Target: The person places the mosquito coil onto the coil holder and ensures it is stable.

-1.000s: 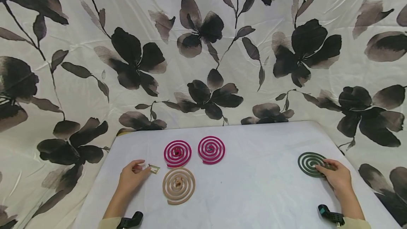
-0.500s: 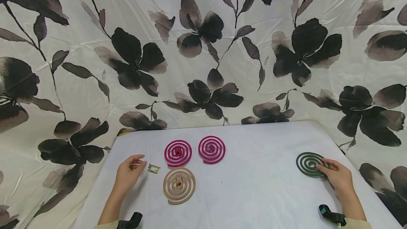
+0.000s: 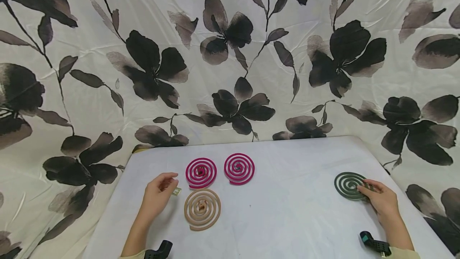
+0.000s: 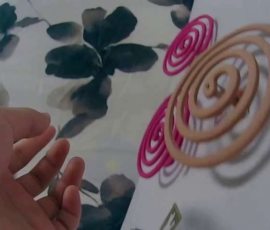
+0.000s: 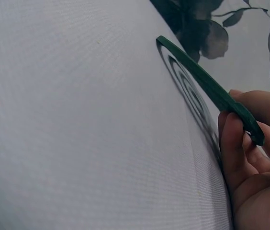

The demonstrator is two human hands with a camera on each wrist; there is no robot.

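Observation:
My right hand [image 3: 383, 200] pinches a dark green mosquito coil [image 3: 347, 186] at its edge, thumb on one face and fingers on the other. In the right wrist view the green coil [image 5: 197, 72] appears edge-on, raised off the table with its shadow beside it. My left hand [image 3: 158, 195] hovers at the left with nothing in its loosely bent fingers [image 4: 58, 158]. It partly covers a small flat metallic piece with a cutout [image 3: 176, 191], which lies on the table; the left wrist view shows this piece [image 4: 172, 218] apart from the fingers.
Two pink mosquito coils [image 3: 192, 174] [image 3: 239, 182] lie toward the back of the white table [image 3: 287, 211]. A tan coil [image 3: 202, 227] lies in front of the left one, nearly touching it. Floral cloth [image 3: 230, 67] hangs behind the table.
My left hand has drawn back from the small metallic piece, then shifted right and now hangs over it. My right hand has kept the green coil almost still, with a slight leftward shift of the coil.

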